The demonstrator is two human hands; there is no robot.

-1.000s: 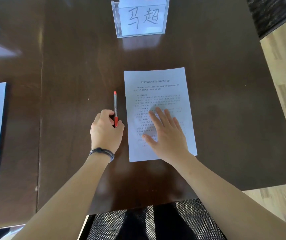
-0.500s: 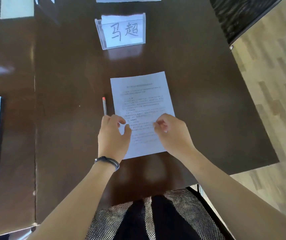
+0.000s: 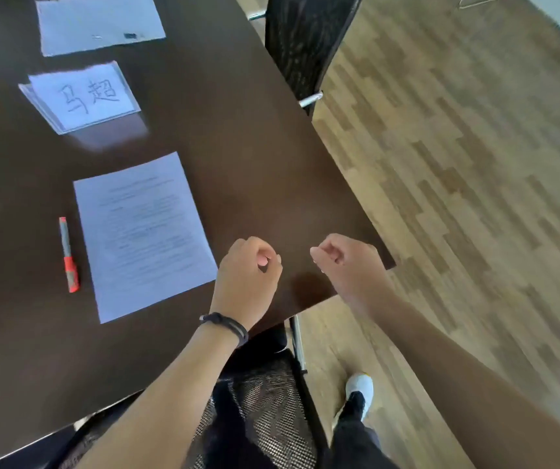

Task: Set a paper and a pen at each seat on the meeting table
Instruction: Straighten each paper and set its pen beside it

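Dark brown meeting table fills the left of the view, its corner jutting toward a pale wood-plank floor. Two black mesh chairs: one tucked under the near edge, another at the far side.

At the near seat a printed paper lies flat, squared roughly to the edge. Beyond it a clear name card stand with handwritten characters. Further back, a second paper at the opposite seat; something small and dark lies on it, too blurred to name as a pen.

Red-capped pen lies just beside the near paper's left edge, parallel, not touching.

Left hand and right hand hover over the table corner, clear of paper and pen, fingers curled loosely, holding nothing.

Judgement: this seat looks finished, with paper and pen both down. Opposite seat has paper at least. Other seats are out of view, so what remains cannot be counted from here.
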